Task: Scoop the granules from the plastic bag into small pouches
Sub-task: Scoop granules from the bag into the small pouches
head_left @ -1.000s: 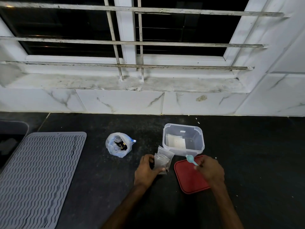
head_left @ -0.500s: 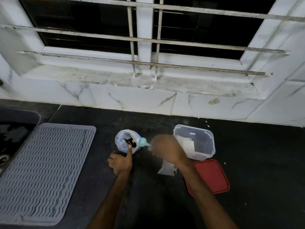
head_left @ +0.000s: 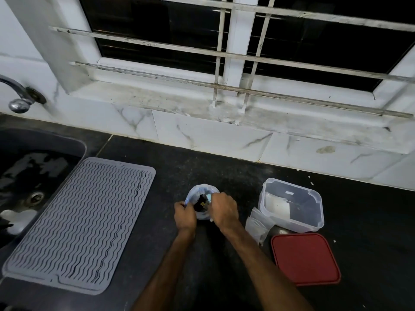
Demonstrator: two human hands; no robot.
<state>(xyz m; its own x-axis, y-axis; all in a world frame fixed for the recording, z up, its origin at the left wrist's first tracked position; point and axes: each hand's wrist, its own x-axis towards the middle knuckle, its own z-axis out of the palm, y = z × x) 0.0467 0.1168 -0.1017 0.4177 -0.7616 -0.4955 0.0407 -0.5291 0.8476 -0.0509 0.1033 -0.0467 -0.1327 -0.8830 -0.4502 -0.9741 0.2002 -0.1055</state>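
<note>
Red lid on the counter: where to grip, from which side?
Probably the red lid by its rim at the near right corner, from the right: it lies flat, so only the edge offers purchase, and the clear container and pouches crowd its far side.

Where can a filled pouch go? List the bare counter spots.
Bare counter lies right of the tub and red lid, and behind the bag up to the wall tiles. A narrower strip runs between the mat and the left hand. Crowded: pouches packed between the right hand, tub and lid.
</note>
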